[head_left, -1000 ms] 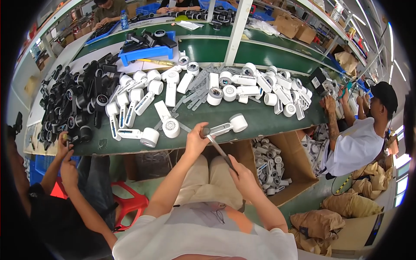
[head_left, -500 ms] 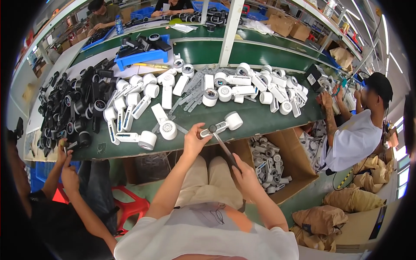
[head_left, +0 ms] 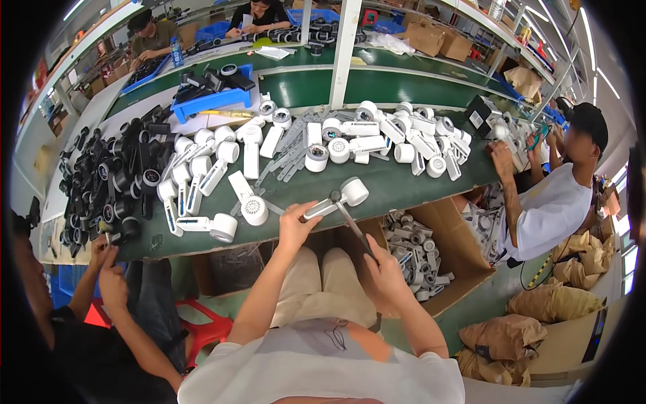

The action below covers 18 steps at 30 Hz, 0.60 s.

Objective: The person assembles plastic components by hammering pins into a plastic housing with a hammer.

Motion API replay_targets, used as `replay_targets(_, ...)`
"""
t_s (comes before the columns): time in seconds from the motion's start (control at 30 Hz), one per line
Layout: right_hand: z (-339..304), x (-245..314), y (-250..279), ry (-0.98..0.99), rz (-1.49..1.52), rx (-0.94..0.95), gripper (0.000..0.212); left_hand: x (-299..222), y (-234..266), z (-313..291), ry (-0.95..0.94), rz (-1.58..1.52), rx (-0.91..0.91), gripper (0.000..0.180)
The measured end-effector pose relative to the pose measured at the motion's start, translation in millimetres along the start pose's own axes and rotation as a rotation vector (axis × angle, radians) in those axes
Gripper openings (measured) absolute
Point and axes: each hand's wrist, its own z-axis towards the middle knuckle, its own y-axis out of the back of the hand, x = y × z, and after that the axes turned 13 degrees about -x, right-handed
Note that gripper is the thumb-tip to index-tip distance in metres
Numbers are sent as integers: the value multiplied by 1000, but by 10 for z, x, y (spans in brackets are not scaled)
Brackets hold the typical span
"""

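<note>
Right hand (head_left: pixel 385 268): clenched on a slim rod-shaped tool (head_left: pixel 351 225), tip meeting the device. Left hand (head_left: pixel 296 225): grasping the handle of a white handheld fan (head_left: pixel 338 199) over the green desk (head_left: pixel 404 185) edge; long axis level, round head pointing right and away.

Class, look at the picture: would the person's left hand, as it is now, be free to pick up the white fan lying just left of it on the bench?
Probably not: the left hand already grips a white fan's handle, though the fan on the bench lies close with nothing between.
</note>
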Motion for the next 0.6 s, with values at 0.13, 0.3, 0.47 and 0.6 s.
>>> replay_targets(0.13, 32, 31, -16, 70, 57, -55, 45, 18, 5, -12, -11, -54, -6, 43)
replay_targets(0.3, 75, -125, -6, 74, 141, -138, 47, 26, 21, 17, -52, -11, 14, 44)
replay_targets(0.47, 81, -302, -13, 15, 75, -84, 46, -84, 47, -5, -115, 14, 39, 44)
replay_targets(0.6, -195, -376, 89, 70, 176, -132, 45, -299, 130, -268, -219, 202, 62, 39)
